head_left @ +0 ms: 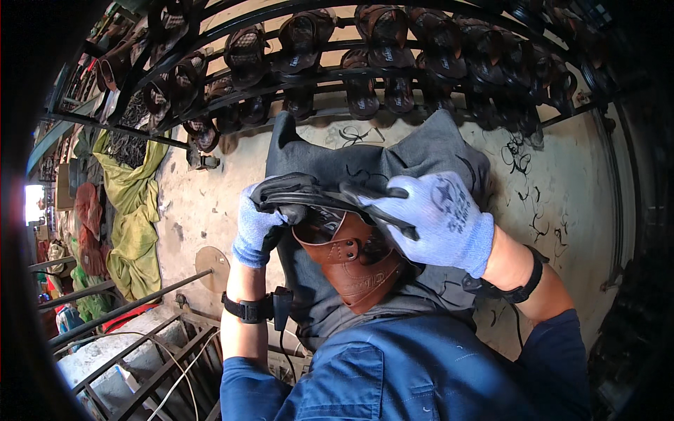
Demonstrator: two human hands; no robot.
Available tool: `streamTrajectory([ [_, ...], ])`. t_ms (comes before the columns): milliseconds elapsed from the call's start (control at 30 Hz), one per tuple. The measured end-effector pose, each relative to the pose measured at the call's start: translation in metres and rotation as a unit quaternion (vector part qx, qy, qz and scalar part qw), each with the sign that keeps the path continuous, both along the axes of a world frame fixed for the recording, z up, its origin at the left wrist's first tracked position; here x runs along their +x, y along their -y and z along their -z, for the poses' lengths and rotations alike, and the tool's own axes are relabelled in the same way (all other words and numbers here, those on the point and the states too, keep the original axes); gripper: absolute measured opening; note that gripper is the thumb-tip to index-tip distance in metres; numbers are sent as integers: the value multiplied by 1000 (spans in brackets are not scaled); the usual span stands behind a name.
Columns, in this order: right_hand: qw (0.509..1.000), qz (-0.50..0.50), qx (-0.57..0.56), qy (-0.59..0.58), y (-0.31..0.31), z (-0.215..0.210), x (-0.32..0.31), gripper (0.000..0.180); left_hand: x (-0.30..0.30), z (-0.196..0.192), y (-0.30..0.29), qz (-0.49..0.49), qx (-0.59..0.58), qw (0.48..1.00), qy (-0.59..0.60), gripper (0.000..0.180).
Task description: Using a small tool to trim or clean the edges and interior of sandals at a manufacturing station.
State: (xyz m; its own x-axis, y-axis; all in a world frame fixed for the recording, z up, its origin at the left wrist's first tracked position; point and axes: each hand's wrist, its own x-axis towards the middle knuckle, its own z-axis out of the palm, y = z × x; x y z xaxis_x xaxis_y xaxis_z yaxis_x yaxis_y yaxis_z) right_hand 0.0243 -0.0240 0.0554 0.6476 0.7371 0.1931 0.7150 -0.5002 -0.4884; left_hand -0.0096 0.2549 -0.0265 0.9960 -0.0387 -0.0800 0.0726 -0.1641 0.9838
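Observation:
A brown leather sandal (353, 266) with a black sole is held over my lap, its broad strap towards me. My left hand (261, 216), in a light blue and black glove, is closed around the left end of the sole. In a matching glove, my right hand (442, 219) is closed on a slim black tool (397, 223), which lies against the sole's right side. The fingers partly hide that tool, so its exact kind is unclear. Beneath the sandal, a dark grey cloth (309, 151) covers my legs.
Black metal racks (309, 83) carrying several rows of brown sandals stand ahead. Thin black trimmings (518, 156) are scattered on the pale floor (562, 175) to the right. At left are a yellow-green cloth (133, 217) and a metal frame (172, 344) with loose cables.

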Motion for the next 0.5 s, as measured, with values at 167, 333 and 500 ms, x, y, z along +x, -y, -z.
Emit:
streamTrajectory([
  [167,997,49,-32,-55,31,34,-35,37,0,-7,-2,2,-32,999,2,60],
  [333,997,70,4,-16,18,35,-26,33,1,6,-11,7,16,1000,11,53],
  [500,1000,-2,-25,7,8,2,-4,37,3,-2,-1,27,-42,999,2,54],
])
